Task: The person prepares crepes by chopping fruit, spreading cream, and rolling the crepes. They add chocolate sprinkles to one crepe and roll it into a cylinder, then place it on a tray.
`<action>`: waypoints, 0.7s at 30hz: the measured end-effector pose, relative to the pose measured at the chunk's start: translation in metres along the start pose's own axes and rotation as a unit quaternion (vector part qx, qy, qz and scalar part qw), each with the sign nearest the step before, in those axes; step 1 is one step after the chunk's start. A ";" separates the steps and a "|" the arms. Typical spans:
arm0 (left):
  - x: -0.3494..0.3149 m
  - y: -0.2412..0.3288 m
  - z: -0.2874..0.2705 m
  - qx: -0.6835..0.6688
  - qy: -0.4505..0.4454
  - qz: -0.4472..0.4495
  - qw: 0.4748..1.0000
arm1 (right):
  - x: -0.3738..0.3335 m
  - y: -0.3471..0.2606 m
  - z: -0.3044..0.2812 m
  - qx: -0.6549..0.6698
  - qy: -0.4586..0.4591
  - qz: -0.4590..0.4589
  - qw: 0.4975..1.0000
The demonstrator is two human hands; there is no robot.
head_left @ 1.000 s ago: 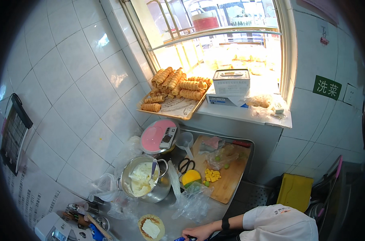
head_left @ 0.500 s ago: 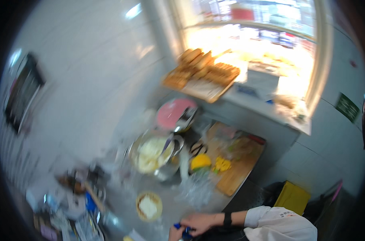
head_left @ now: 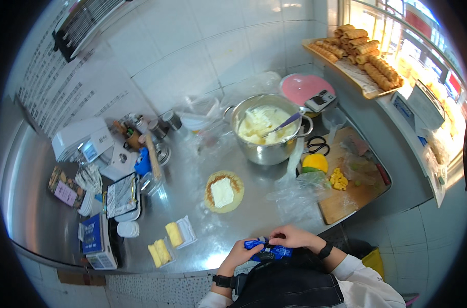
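Note:
Low in front of my apron, a shiny blue packet (head_left: 280,252) is held by both hands at the table's near edge. My left hand (head_left: 240,253) is closed around its left end, thumb on top. My right hand (head_left: 290,236) pinches the packet's upper side from the right. What is inside the packet is hidden. Farther off, on the steel table, lies a round, browned pancake (head_left: 210,198) with a square of white cream (head_left: 222,192) on it. Left of my left hand are two folded yellow pastries (head_left: 174,234) on clear wrappers.
A steel pot (head_left: 267,154) of cream with a purple-handled spatula (head_left: 289,121) stands at the back. On the right, a wooden board (head_left: 341,205) holds cut yellow fruit (head_left: 338,179); black scissors (head_left: 318,146) lie near it. Left are a scale, papers and boxes (head_left: 101,241).
The view has swung to the right and steadied, so the table's left side and both hands now show fully. The blue packet stays between my hands.

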State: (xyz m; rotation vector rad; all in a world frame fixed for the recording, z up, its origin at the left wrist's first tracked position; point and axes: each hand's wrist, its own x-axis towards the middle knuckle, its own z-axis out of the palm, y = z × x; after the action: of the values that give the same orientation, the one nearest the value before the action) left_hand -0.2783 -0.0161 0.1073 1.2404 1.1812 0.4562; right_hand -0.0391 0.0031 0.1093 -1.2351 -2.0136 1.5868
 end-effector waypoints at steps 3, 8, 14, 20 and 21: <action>-0.006 0.003 -0.001 -0.010 0.010 0.004 1.000 | 0.003 -0.008 0.008 -0.043 0.041 -0.030 0.998; -0.014 0.011 -0.004 -0.075 0.088 0.041 0.992 | 0.015 -0.023 0.020 -0.043 0.189 -0.068 0.979; -0.022 0.004 -0.012 -0.097 0.109 0.082 0.986 | 0.023 -0.025 0.009 0.072 0.315 -0.017 0.946; -0.043 -0.002 -0.012 -0.317 0.258 0.105 0.906 | 0.038 -0.021 -0.022 -0.268 0.270 0.035 0.924; -0.045 0.000 -0.013 -0.333 0.272 0.112 0.896 | 0.034 -0.025 -0.027 -0.265 0.251 0.061 0.929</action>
State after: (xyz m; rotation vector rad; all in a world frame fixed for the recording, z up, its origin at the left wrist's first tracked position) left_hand -0.3068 -0.0464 0.1287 0.6510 1.1845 1.3282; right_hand -0.0517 0.0461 0.1321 -1.7641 -2.0893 0.6507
